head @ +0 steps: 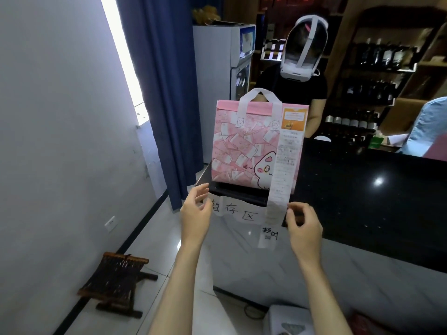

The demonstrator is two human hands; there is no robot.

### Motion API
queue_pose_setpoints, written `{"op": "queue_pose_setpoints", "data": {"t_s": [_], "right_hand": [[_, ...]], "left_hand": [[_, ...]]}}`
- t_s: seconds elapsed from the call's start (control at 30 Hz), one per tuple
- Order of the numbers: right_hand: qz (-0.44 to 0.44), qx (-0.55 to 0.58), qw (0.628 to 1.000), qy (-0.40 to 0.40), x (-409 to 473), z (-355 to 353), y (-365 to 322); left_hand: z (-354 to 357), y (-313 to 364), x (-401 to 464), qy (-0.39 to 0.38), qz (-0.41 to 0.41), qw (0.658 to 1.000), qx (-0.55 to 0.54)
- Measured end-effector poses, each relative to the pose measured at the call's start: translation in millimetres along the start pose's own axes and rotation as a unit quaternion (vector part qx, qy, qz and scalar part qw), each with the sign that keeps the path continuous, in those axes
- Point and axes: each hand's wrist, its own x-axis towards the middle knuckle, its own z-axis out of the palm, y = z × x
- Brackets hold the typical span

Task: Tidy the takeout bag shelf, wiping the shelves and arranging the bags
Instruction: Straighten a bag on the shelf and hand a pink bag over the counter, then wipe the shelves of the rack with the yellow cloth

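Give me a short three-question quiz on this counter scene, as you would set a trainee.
1. True or false: the pink bag stands upright on the black counter.
2. What hangs from the bag's right side, past the counter edge?
A. a cloth
B. a long receipt
C. a key
3. Does the left hand or the right hand grip the bag?

Key:
1. True.
2. B.
3. Neither; both are just below it, fingers loose.

There is 1 head-worn, wide-angle view. It looks forward and slightly down from close range at the black counter (362, 189), with the wearer's forearms entering from the bottom of the frame and the floor at lower left.
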Motion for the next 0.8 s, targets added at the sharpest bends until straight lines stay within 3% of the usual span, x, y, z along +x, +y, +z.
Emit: {"op": "queue_pose_setpoints", "data": {"t_s": [0.33,0.63,0.8], "right_hand": [[-0.075,-0.084,0.971,-0.211,-93,-12,-8],[-0.156,-0.068,0.906,-0.388,-254,-20,-35],[-0.186,-0.051,0.853,-0.484,-334,-8,-68]], "left_hand": [[-62,-1,-132,-0.040,-0.006,0.978,0.202],[-164,-28,-334,0.076,-0.118,0.941,0.308],[-233,-23,-422,0.161,-0.182,0.930,0.274]]}}
